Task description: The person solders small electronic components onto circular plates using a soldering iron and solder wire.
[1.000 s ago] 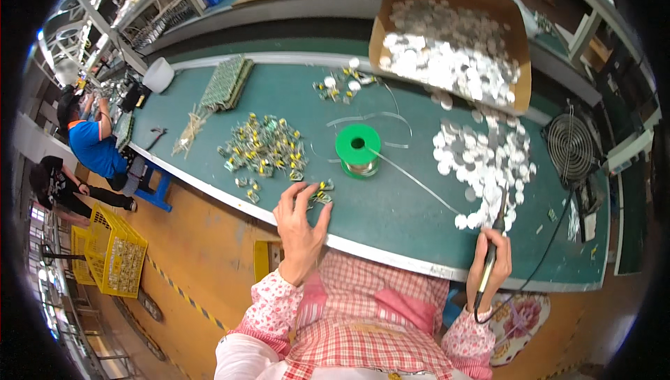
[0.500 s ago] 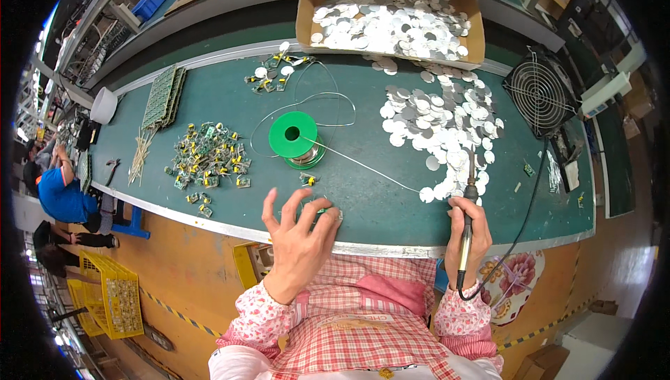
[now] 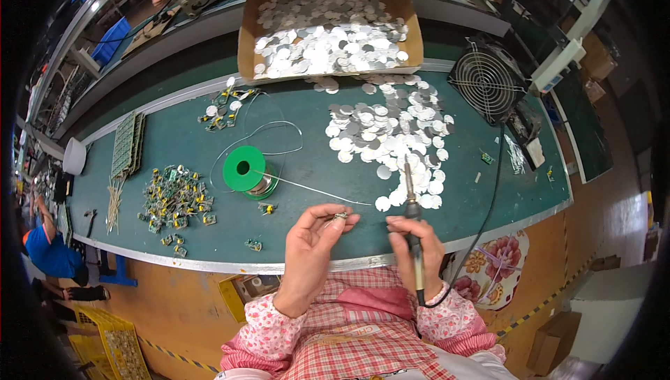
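Note:
My left hand (image 3: 310, 251) pinches a small circuit board (image 3: 340, 217) between thumb and fingertips, just above the green tabletop near its front edge. The fingers cover most of the board. In my right hand (image 3: 420, 244) is a soldering iron (image 3: 414, 221), its tip pointing away over the pile of round white and grey discs (image 3: 391, 129). Left of the hands stands a green spool of solder wire (image 3: 244, 168); the wire's free end reaches to between the spool and the discs. Two loose boards with components, one with a yellow part (image 3: 267, 208), lie near my left hand.
A heap of small boards (image 3: 178, 198) and stacked green panels (image 3: 128, 146) lie on the left. At the back stands a cardboard box (image 3: 244, 52) full of discs. A black fan (image 3: 488, 83) is at the right, the iron's cord (image 3: 494, 198) running past it.
My left hand has come off the tabletop with a small board in its fingers and moved toward the soldering iron. The whole view has shifted, with the bench lying farther left.

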Demonstrator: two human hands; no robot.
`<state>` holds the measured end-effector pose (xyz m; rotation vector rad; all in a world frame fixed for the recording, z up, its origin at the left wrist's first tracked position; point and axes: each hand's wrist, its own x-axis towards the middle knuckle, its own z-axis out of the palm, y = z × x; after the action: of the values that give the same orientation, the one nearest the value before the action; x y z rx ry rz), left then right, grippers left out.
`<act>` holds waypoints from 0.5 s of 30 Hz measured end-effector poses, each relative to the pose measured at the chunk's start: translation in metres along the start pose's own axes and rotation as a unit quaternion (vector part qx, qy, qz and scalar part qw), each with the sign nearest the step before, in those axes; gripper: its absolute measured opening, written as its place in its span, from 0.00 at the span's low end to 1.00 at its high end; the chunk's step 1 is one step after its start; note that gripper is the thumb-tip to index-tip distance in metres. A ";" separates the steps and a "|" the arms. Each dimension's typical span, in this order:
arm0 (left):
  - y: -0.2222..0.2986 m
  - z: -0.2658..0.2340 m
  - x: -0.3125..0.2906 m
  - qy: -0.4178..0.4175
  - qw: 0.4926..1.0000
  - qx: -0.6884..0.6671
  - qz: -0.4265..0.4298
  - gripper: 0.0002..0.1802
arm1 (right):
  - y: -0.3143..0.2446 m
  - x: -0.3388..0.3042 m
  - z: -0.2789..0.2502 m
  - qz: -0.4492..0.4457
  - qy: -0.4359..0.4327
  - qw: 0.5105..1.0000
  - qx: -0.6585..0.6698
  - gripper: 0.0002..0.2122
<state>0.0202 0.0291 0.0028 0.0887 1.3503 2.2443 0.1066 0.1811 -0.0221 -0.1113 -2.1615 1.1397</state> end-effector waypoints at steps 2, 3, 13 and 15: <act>-0.002 0.001 -0.001 -0.027 1.000 -0.008 -0.001 0.11 | -0.007 -0.001 0.006 0.004 0.003 1.000 0.022 0.15; -0.001 0.004 -0.001 -0.037 0.999 -0.026 -0.013 0.11 | -0.008 -0.001 0.007 0.005 0.006 1.000 0.020 0.15; -0.012 0.021 -0.007 -0.052 0.987 -0.116 -0.100 0.10 | -0.011 -0.008 0.013 -0.036 0.047 0.998 -0.016 0.20; -0.016 0.022 -0.008 -0.053 0.981 -0.137 -0.125 0.10 | -0.011 -0.006 0.010 -0.044 0.048 0.997 -0.047 0.19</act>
<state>0.0406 0.0489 0.0026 -0.0542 0.9307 2.1543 0.1082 0.1650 -0.0208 -0.1102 -2.1127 0.9654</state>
